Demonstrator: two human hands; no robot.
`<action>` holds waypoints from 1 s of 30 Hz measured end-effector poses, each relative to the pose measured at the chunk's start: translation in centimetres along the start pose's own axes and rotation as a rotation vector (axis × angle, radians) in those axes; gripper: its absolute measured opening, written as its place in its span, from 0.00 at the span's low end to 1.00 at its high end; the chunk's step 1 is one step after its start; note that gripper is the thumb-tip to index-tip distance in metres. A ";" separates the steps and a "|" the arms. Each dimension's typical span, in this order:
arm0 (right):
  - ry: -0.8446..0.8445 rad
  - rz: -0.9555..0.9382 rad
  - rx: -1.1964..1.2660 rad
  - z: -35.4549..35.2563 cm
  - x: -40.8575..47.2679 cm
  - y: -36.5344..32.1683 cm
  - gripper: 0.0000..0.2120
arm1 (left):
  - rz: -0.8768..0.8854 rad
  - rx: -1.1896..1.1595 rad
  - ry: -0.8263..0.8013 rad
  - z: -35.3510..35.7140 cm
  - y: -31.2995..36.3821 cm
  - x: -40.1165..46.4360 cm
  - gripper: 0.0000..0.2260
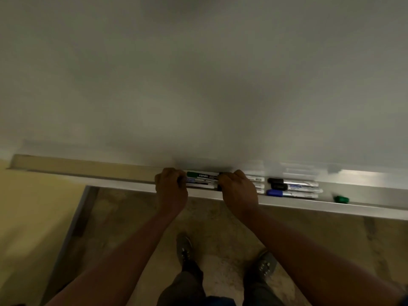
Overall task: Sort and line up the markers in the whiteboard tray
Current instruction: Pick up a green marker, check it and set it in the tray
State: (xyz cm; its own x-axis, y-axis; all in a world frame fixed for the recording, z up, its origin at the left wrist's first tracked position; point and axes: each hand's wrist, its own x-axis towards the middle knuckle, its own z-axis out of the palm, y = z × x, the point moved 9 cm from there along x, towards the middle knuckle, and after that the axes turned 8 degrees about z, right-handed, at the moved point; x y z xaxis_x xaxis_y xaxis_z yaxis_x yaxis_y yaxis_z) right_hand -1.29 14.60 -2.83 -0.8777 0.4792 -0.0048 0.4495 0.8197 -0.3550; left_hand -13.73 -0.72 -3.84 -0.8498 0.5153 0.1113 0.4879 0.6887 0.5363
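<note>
The left hand (171,191) curls its fingers on the left ends of a bundle of markers (202,181) lying in the whiteboard tray (88,173), and the right hand (239,191) grips the bundle at its right ends. Further right of this hand, a second group of markers (293,188) lies aligned, then a loose green cap (341,199). The markers seem light, stiff and smooth, so they may roll; pressing both ends together should align them.

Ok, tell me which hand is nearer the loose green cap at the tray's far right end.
Right. The right hand rests on markers partway along the tray, with the green cap further to its right; the left hand is farther left.
</note>
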 end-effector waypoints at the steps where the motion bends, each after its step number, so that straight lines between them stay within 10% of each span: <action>1: -0.007 -0.013 0.002 0.5 0.2 -0.7 0.12 | 0.080 0.046 -0.052 0.2 -0.1 0.0 0.05; 11: -0.066 -0.102 -0.048 3.7 1.9 -4.2 0.16 | 0.427 0.174 -0.222 1.6 -0.8 0.0 0.12; 30: -0.134 -0.050 -0.030 4.5 1.0 -4.3 0.11 | 0.509 0.224 -0.363 1.7 1.1 0.6 0.09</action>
State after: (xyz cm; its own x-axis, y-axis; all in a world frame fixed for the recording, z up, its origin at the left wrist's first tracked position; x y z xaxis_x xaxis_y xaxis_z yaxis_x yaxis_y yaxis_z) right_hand -4.83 10.17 -5.49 -0.9127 0.3927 -0.1129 0.4072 0.8518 -0.3294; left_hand -13.37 1.19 -4.65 -0.4004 0.9163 -0.0050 0.8735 0.3834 0.3000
